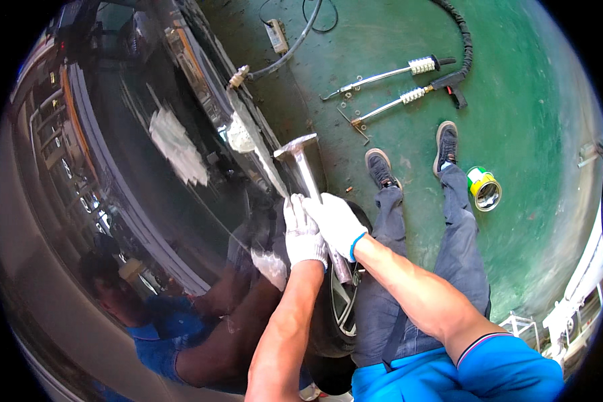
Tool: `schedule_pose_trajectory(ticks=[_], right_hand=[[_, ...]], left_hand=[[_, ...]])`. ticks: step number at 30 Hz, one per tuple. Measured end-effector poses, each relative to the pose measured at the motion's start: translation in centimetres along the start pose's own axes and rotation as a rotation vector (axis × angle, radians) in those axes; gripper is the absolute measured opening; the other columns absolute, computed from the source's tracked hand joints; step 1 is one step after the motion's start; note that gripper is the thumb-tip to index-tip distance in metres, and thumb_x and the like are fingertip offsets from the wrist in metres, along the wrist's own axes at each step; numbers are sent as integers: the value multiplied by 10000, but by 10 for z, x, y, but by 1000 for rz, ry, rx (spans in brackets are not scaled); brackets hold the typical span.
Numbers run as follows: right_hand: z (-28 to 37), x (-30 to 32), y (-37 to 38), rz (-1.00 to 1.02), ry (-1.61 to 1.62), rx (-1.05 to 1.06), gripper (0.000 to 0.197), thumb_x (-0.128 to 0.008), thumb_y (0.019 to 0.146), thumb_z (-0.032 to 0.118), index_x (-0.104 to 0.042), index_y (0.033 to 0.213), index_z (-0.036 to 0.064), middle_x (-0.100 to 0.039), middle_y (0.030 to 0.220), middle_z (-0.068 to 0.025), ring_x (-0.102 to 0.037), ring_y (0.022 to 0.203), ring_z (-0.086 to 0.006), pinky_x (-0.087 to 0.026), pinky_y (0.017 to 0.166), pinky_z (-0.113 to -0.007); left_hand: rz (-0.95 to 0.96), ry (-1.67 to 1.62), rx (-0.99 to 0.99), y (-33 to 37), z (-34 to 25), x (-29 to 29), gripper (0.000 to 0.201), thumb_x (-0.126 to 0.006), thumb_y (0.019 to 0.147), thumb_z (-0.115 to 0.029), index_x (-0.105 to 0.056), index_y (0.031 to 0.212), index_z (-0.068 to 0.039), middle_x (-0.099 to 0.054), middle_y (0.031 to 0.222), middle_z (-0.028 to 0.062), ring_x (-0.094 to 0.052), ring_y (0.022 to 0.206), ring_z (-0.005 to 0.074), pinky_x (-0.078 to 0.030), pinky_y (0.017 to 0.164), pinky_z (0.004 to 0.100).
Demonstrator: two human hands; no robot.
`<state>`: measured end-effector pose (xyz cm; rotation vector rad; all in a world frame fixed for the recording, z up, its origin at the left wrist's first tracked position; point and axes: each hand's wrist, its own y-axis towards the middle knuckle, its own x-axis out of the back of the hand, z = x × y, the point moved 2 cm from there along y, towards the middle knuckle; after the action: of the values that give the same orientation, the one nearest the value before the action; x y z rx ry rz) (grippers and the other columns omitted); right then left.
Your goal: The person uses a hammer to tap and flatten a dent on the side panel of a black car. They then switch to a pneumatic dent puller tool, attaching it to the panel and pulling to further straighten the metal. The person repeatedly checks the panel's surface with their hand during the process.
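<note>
Item: metal T-headed tool (301, 164), polished, its flat head laid against the glossy dark car body (134, 221).
Left hand (304, 233), white glove: grip closed around the tool's shaft.
Right hand (336, 222), white glove: grip wrapped on the same shaft, touching the left.
Beyond the grip, on the green floor (529, 120): two long-nosed tools (388, 84); an open tin (484, 188) well right.
</note>
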<state>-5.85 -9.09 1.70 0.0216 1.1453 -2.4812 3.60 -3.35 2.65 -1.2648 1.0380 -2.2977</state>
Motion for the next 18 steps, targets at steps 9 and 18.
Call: schedule_pose_trajectory(ticks=[9,18], right_hand=[[28,-11,-15,-56,308,-243,314,-603,1038,308,-676,1005,4,-669,806,-64,-616,704,-140,-514,633,-325],[37,-14,-17,-73,372,-298,334,-634,1031,358,-672,968,32,-613,737,-13,-562,630,-71,-471,544,-276]], left_hand=[[19,270,77,4,-25,-41,574,-393,1043,-218,-347,1568,6,-397,1585,218,-302,1508,409,-157,1277,599],[-80,3,154,23,-43,-91,599,-412,1009,-181,-332,1562,35,-361,1599,237,-314,1505,400,-159,1296,543]])
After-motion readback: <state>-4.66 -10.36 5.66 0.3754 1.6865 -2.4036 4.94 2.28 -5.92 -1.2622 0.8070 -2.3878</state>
